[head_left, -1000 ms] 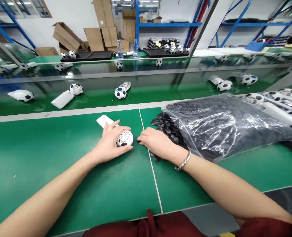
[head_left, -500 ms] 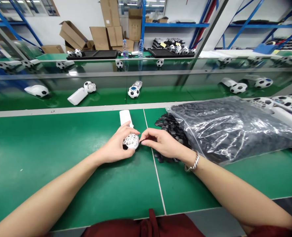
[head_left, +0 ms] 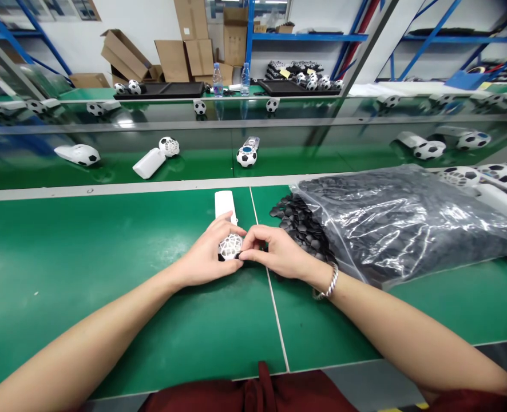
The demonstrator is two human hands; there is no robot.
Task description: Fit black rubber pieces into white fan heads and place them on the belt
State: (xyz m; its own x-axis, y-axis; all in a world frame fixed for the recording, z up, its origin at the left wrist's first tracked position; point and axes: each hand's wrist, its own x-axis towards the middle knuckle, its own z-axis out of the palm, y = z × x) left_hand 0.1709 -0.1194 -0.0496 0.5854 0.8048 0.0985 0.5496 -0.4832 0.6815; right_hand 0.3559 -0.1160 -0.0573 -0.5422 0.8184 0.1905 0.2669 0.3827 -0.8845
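My left hand is curled around a white football-shaped shell with an open lattice and a few black patches. A white flat handle sticks out beyond it, away from me. The fingertips of my right hand pinch a small black piece against the ball's right side; my fingers partly cover it. Just right of that hand lies a heap of loose black pieces, spilling from a clear plastic bag full of them.
Past the bench's raised edge, a green conveyor belt carries several white football-shaped units, one of them straight ahead. More white units lie behind the bag. Across the belt stand black trays, water bottles and cardboard boxes.
My right hand has moved left and brought the black piece against the ball. The ball has shifted slightly right in my left hand. Units on the near belt have moved right.
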